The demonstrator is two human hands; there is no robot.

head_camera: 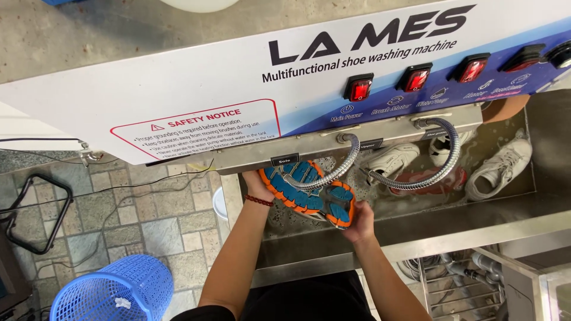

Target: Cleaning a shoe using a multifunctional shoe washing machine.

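A sports shoe (309, 193) is held sole-up over the steel wash tank (452, 229); its sole is blue and teal with an orange rim. My left hand (254, 183) grips the toe end under the machine's front panel, a red bead bracelet on the wrist. My right hand (358, 224) holds the heel end from below. A flexible metal hose (333, 175) curves down across the sole from the panel above.
Several white sneakers (498, 169) and a red item lie in soapy water at the tank's right. A second metal hose (443, 163) loops there. The white and blue control panel (416, 77) carries red rocker switches. A blue plastic basket (113, 291) stands on the tiled floor at left.
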